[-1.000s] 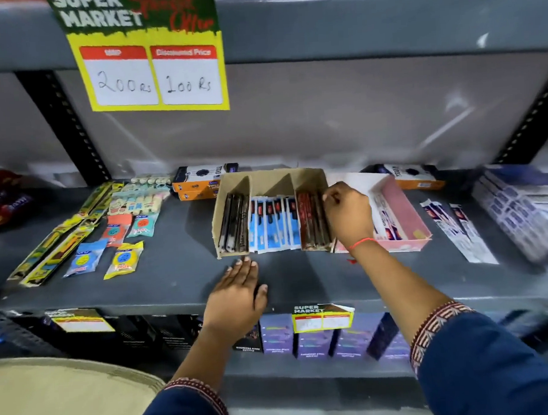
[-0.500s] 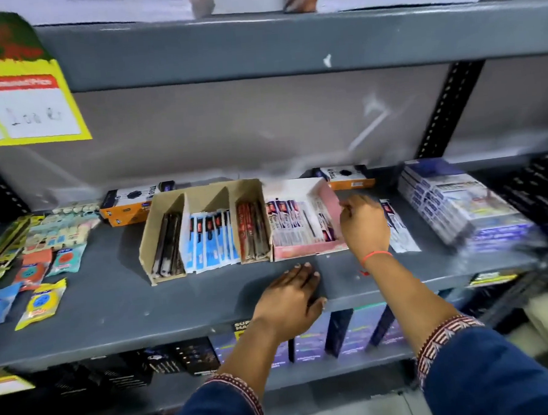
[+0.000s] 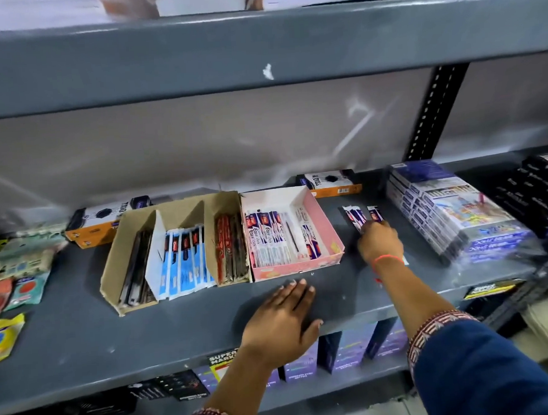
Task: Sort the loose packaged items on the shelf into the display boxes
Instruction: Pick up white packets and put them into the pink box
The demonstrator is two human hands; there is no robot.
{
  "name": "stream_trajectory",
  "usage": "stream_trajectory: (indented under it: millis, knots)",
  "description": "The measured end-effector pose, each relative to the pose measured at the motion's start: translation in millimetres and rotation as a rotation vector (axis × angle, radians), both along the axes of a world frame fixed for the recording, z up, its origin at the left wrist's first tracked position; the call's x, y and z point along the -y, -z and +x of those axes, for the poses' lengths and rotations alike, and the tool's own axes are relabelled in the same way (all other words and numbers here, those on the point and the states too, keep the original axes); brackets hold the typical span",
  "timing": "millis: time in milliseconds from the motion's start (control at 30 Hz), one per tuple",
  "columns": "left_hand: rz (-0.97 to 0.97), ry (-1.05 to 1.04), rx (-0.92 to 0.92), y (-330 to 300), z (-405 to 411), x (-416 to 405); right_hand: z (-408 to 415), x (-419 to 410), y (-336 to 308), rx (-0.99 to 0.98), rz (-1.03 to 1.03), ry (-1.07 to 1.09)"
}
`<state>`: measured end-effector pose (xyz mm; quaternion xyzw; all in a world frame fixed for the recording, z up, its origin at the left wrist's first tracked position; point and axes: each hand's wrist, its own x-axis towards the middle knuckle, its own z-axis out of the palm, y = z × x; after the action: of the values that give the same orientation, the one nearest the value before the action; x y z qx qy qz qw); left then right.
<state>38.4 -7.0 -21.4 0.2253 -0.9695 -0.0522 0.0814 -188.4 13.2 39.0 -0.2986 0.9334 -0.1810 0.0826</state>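
A brown cardboard display box (image 3: 131, 227) with three compartments holds dark, blue and red packets. Beside it on the right, a pink display box (image 3: 326, 223) holds purple-and-white packets (image 3: 268, 236). Two loose purple-and-white packets (image 3: 360, 215) lie on the grey shelf (image 3: 177, 323) right of the pink box. My right hand (image 3: 379, 241) rests on their near ends with fingers curled over them; whether it grips them is unclear. Flat on the shelf in front of the pink box lies my left hand (image 3: 283, 321), fingers spread, holding nothing.
Two orange-and-white boxes (image 3: 101, 216) (image 3: 331, 183) stand at the back. A stack of wrapped blue packs (image 3: 450, 207) sits at the right. Loose sachets and blister packs (image 3: 12, 271) lie at the left. A black upright (image 3: 433, 113) rises at the back right.
The view has swung right along the shelf. My right hand left the brown box's red compartment and moved right, past the pink box, onto the loose packets. My left hand slid right along the shelf.
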Motion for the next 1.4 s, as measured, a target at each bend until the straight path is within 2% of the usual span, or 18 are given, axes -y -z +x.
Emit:
stream_trajectory:
  millis: [133,367,767,900,1100,1267,1400]
  knots:
    - [-0.014,-0.005,-0.008,-0.9,0.9,-2.1,-9.6,10.0,-3.8,0.117,-0.059,0.021]
    - [-0.008,-0.011,-0.015,-3.1,-0.1,-3.5,-8.9,6.9,-3.0,0.13,-0.133,0.04]
    - [-0.021,-0.02,0.014,-2.6,-0.4,-2.7,15.0,-14.5,-19.5,0.377,-0.622,0.042]
    - [-0.021,-0.018,0.024,-3.5,-0.9,-1.9,25.0,-23.9,-27.4,0.628,-0.736,0.124]
    - [0.038,-0.025,-0.01,-6.5,-1.2,1.9,50.6,-38.2,-36.8,1.071,-1.156,0.144]
    - [0.101,-0.09,0.019,-8.4,10.4,11.0,84.5,-44.2,-40.6,1.054,-1.051,0.032]
    - [0.111,-0.111,0.042,-10.6,17.2,15.2,104.8,-44.8,-41.6,1.164,-1.044,-0.001]
